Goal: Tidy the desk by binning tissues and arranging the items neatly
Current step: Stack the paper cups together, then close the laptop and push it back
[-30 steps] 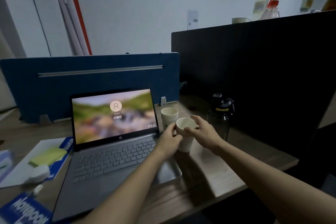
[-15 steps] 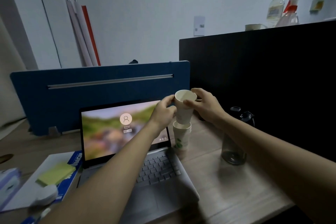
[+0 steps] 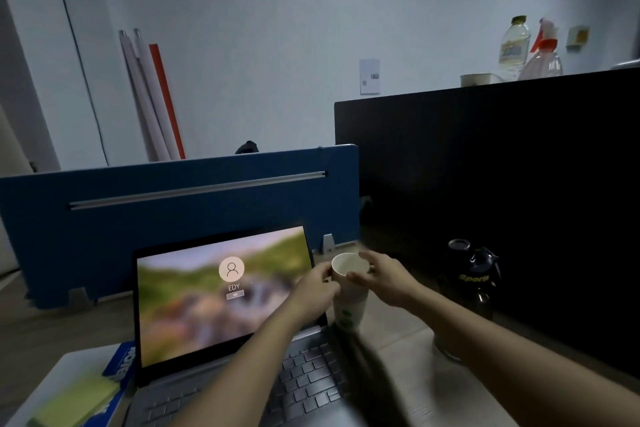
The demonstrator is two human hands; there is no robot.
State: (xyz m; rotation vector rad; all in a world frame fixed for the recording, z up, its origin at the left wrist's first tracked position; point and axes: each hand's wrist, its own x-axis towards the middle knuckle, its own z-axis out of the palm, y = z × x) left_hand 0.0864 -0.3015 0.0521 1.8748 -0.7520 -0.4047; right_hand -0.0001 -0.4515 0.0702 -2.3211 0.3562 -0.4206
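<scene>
Two hands are closing on a paper cup stack at the laptop's right edge.

Left hand [image 3: 313,288] is pinching the top cup [image 3: 349,269] at its rim from the left, its grip grasping the cup; right hand [image 3: 384,279] is holding the same rim from the right, fingers curled around it, also grasping. The top cup is sitting nested in a lower cup [image 3: 349,314] with green marks, which is standing upright on the tabletop [image 3: 408,367], just beside the open laptop [image 3: 225,295]. A dark sports bottle [image 3: 469,283] is standing to the right, apart from the cups. A green sticky-note pad [image 3: 78,402] is lying on a blue-and-white notebook [image 3: 119,362] at the lower left. A blue divider [image 3: 173,215] is running behind the laptop. No tissues are showing in this view.
</scene>
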